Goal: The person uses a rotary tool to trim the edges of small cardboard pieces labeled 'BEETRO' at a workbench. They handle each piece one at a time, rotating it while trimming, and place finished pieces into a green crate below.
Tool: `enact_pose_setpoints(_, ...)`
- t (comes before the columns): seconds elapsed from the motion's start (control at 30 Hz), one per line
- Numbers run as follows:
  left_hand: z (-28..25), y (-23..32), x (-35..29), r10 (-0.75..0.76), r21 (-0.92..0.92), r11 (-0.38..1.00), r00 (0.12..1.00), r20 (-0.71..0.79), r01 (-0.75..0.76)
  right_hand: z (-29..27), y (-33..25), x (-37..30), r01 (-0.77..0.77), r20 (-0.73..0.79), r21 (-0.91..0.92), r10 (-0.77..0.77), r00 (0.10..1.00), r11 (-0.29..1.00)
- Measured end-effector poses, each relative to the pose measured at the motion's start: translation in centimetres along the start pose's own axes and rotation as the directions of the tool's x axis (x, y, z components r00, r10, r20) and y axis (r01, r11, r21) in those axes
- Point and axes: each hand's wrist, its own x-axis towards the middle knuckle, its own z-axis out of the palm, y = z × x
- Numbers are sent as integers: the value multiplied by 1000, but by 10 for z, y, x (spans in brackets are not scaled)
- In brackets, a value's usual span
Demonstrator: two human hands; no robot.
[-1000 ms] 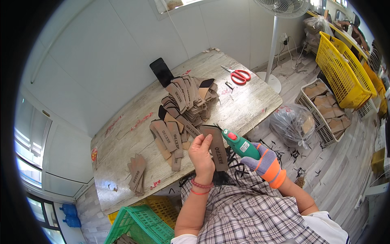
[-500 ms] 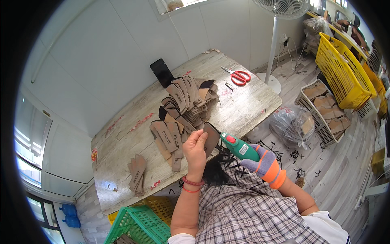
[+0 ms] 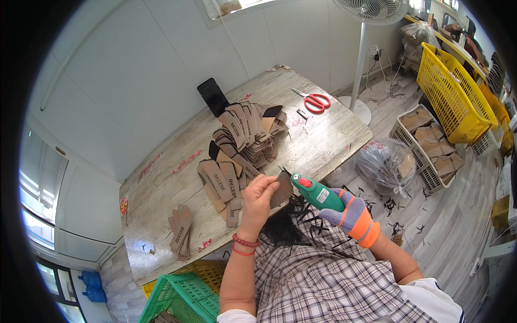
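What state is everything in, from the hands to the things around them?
left hand, bare, pinching the brown piece
brown piece, held up near the tool's tip
right hand, gloved, gripping the green tool
green tool, held; cannot tell if running
scissors, lying flat
black phone, screen dark
brown heap, overlapping
crate, holding brown pieces
fan, upright; cannot tell if spinning
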Motion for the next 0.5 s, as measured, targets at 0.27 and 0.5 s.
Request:
enact_pose_setpoints(0.27,-20,-2,27,-40,85,995,997,-69,46,0,1,3,-15,-99,30,18,995,999)
enact_pose_setpoints(0.5,-39,-47,21,-631,-876,483,693,-349,-1,-2,5,-5,-57,-118,50,62,991,997)
